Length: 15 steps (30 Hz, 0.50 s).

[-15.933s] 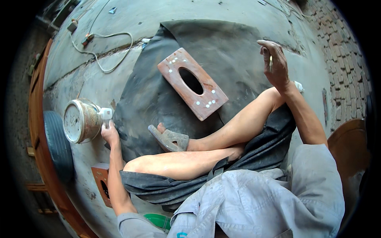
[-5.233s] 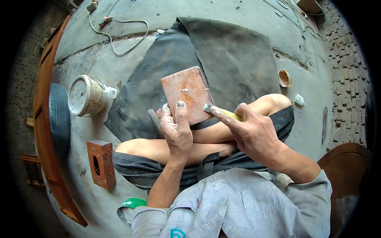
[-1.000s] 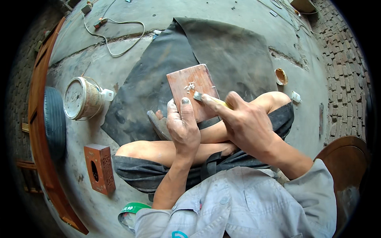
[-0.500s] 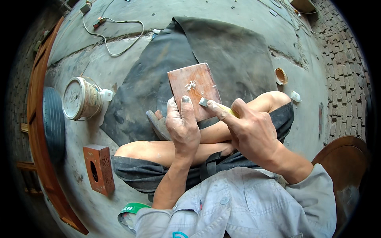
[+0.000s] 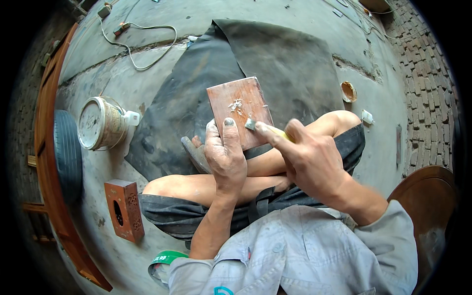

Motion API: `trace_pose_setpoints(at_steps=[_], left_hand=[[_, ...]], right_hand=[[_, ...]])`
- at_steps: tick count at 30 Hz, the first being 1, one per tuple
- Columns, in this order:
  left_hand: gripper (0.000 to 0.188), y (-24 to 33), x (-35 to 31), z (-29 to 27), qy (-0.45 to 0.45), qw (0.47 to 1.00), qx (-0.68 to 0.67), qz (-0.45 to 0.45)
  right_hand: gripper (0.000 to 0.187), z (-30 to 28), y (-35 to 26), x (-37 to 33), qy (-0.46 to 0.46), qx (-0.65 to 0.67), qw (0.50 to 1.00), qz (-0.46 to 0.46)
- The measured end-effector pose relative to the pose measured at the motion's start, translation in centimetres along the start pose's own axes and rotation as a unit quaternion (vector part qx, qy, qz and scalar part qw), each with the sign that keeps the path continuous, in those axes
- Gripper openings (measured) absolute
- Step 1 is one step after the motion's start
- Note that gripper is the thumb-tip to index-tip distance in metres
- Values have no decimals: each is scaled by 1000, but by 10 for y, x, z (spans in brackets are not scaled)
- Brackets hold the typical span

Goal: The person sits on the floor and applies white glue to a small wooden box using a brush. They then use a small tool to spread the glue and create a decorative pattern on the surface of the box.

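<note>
My left hand grips the near left edge of a reddish-brown wooden board, its thumb lying on the top face. The board is tilted above my crossed legs. Off-white crumbs sit in a small heap near its middle. My right hand is closed round a small scraper with a flat grey blade and a yellow handle, mostly hidden by the fingers. One finger is stretched along the tool toward the blade. The blade rests against the board's face, just right of my left thumb.
Under the board spreads a dark rubber sheet. To the left are a lidded bucket, a carved wooden box with an oval hole, a tyre and a long wooden frame. A round tub and white bottle lie right.
The scraper's blade has shifted slightly up and left on the board, with my right hand following. My left hand and the board have hardly moved.
</note>
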<state>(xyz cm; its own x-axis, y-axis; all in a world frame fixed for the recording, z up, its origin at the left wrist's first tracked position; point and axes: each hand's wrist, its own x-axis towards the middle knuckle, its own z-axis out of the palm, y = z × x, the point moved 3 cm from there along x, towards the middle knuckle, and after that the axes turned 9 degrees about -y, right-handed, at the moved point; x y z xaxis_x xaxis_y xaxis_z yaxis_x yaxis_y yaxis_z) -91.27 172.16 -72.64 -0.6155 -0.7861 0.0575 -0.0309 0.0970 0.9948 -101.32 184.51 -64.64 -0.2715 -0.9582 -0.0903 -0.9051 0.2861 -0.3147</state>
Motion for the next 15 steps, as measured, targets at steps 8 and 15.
trace_pose_setpoints(at_steps=[8, 15], left_hand=[[35, -1, 2, 0, -10, 999, -47, -26], [36, -14, 3, -4, -1, 1000, -17, -26]], right_hand=[[55, 1, 1, 5, 10, -4, 1000, -4], [56, 2, 0, 16, 22, 8, 1000, -2]])
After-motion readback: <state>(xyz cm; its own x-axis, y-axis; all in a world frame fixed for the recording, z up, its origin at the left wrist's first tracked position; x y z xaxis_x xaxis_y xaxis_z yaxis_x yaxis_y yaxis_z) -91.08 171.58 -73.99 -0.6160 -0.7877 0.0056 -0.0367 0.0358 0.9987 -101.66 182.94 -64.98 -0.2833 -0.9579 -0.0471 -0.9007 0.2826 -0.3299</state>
